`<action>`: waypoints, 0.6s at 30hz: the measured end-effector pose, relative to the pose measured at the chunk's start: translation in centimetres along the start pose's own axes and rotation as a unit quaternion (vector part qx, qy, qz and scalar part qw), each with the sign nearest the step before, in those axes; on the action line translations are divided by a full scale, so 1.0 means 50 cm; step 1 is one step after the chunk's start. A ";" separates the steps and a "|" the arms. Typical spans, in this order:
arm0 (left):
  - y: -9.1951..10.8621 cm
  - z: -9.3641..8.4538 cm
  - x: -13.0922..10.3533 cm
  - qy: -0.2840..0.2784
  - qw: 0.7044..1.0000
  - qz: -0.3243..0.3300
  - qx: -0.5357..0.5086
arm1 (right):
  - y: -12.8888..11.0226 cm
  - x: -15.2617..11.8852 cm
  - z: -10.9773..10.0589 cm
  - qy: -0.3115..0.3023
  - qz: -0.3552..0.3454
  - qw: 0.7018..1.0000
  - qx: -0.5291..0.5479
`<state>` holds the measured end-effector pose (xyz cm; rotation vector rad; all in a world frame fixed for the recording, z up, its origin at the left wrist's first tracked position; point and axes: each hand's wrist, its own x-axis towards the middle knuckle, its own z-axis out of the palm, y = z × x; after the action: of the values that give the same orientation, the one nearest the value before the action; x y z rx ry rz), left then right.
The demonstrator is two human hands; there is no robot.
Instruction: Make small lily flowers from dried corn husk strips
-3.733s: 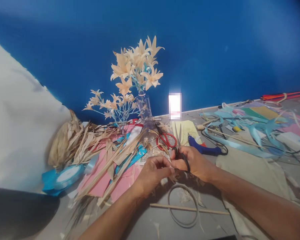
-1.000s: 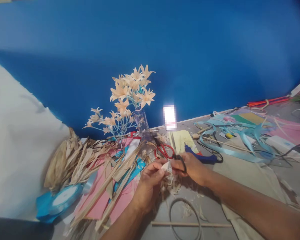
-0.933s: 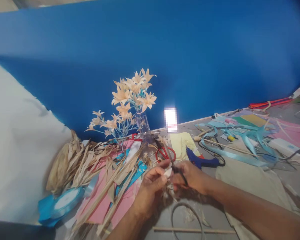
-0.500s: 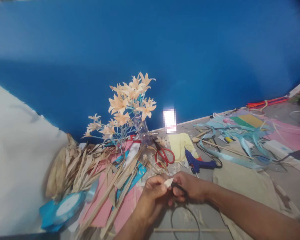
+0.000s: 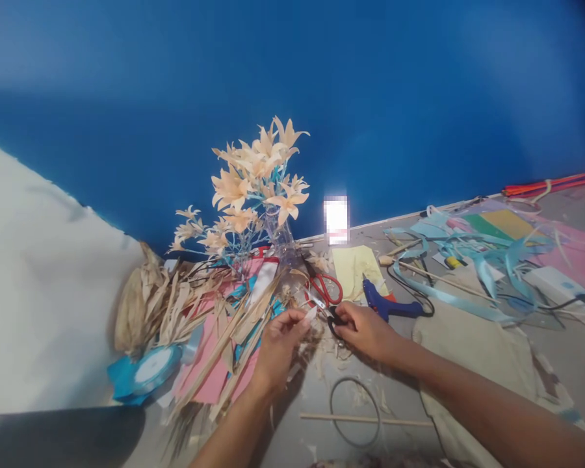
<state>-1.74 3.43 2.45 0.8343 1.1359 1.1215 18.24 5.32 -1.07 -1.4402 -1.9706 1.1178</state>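
Ahead of you rises a blue wall [image 5: 400,97]. On your left lies a ribbon spool [image 5: 156,365]. On your right, you have a pale cloth [image 5: 472,361], loose light-blue ribbons [image 5: 484,276] and, farther back, a red-orange bundle [image 5: 550,184]. Close to you, a grey ring [image 5: 331,404] and a thin stick [image 5: 361,418] cross.

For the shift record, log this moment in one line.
left hand: pinching pale piece; right hand: holding black-handled scissors; nearby: red-handled scissors, blue glue gun

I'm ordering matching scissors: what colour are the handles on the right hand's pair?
The handles are black, best seen in the head view.
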 end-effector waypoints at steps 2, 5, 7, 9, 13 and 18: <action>0.011 -0.005 -0.008 -0.022 0.999 -0.027 -0.009 | -0.018 -0.012 -0.004 -0.030 -0.015 0.992 -0.121; 0.020 -0.012 -0.025 -0.032 0.997 -0.056 -0.047 | -0.038 -0.027 0.000 -0.090 -0.035 0.970 -0.222; 0.022 -0.020 -0.039 -0.016 0.996 -0.056 -0.065 | -0.041 -0.030 0.007 -0.093 -0.048 0.962 -0.254; 0.022 -0.031 -0.055 0.008 0.996 -0.049 -0.079 | -0.035 -0.027 0.007 -0.073 -0.061 0.967 -0.235; 0.024 -0.057 -0.083 0.060 0.992 -0.038 -0.108 | -0.013 -0.018 -0.031 0.083 -0.070 0.990 -0.087; 0.031 -0.092 -0.104 0.097 0.988 0.000 -0.121 | -0.004 -0.013 -0.092 0.163 -0.056 0.985 -0.010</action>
<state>-6.78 -1.31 4.09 0.5438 1.1305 1.3326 21.79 6.26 1.77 -1.4004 -1.8082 0.7607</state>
